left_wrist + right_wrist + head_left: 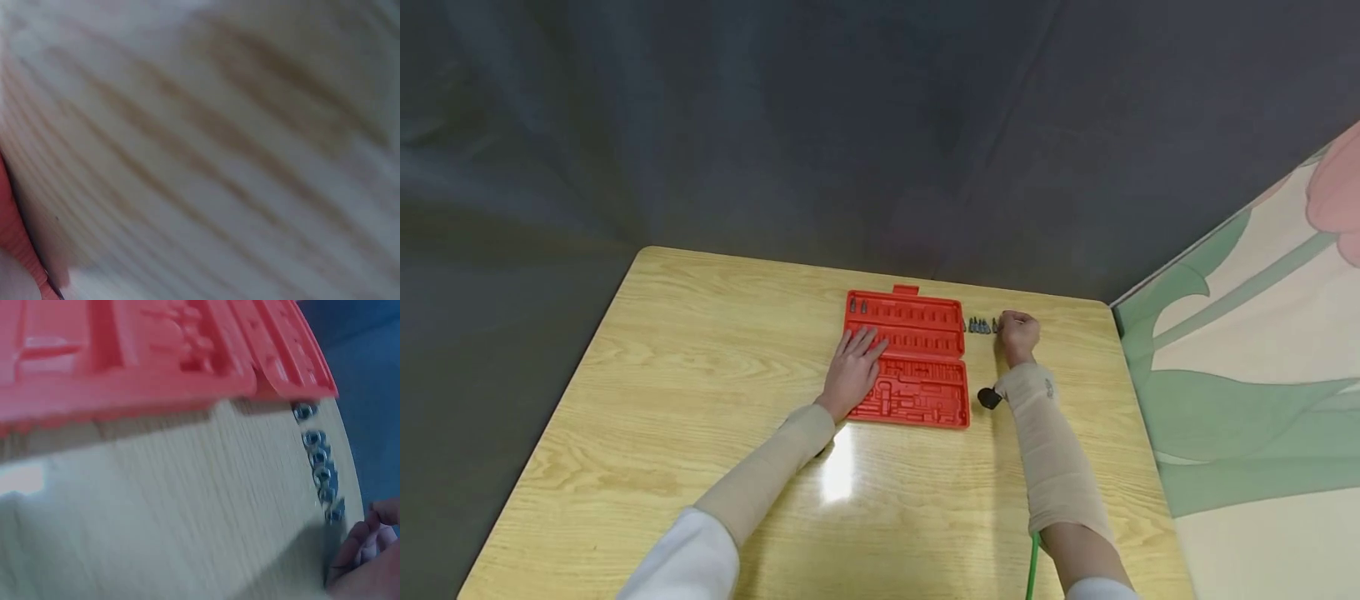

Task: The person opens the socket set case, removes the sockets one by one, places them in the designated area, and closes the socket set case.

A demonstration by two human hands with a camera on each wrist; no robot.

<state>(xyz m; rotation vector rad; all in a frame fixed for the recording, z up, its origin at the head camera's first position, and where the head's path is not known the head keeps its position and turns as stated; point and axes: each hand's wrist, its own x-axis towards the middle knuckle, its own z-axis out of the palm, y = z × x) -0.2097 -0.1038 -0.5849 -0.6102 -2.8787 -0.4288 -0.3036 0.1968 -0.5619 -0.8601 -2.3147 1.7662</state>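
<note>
My right hand is curled at the right end of a short row of small grey metal screwdriver bits, which stand on the far right part of the table just right of the case. The fingertips pinch toward the last bit in the row, though I cannot tell whether they have closed on it. I judge these bits to be light, hard and stiff, smooth enough to slip or roll, and easy to knock over in a chain; each is best taken by its sides between thumb and forefinger.

Just left of them lies the open red plastic bit case, its two moulded halves flat, with two bits seated in the far left slots. It looks light and rigid and would probably slide on this glossy top. My left hand rests on its left side, flat, fingers spread and straight, pressing it down.

The pale wooden table is varnished and shows a bright glare near me. A dark grey cloth backdrop hangs beyond its far edge, and a wall painted with green and pink shapes stands at the right.
</note>
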